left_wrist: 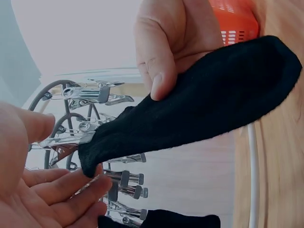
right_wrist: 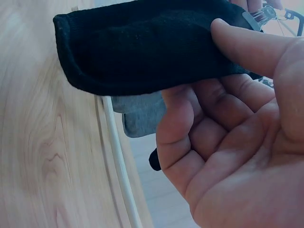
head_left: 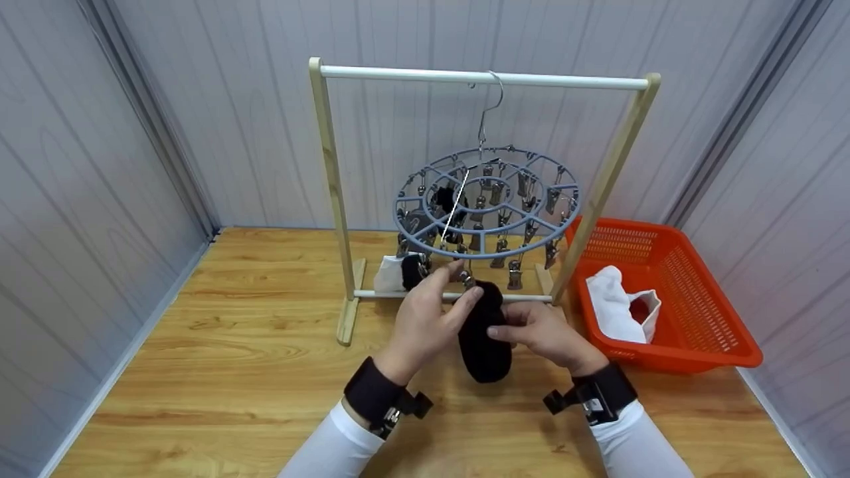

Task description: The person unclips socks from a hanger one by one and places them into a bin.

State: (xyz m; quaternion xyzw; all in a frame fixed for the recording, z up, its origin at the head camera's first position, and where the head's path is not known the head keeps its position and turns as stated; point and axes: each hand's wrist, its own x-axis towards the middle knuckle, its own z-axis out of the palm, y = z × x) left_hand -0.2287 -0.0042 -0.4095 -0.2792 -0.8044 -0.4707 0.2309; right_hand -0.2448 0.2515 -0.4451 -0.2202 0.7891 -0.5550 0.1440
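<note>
Black sock (head_left: pixel 483 335) pinched mid-length by right hand (head_left: pixel 541 332), cuff raised at clip (head_left: pixel 467 279) under left hand (head_left: pixel 425 318) fingers. Best: open clip fully, seat cuff deep, keep sock taut below round hanger (head_left: pixel 488 199).

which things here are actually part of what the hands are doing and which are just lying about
In use:
- black sock, pinched by the right hand
- left hand at a metal clip
- round clip hanger on the wooden rack

Lying about:
- orange basket
- white cloth in the basket
- socks already clipped
</note>
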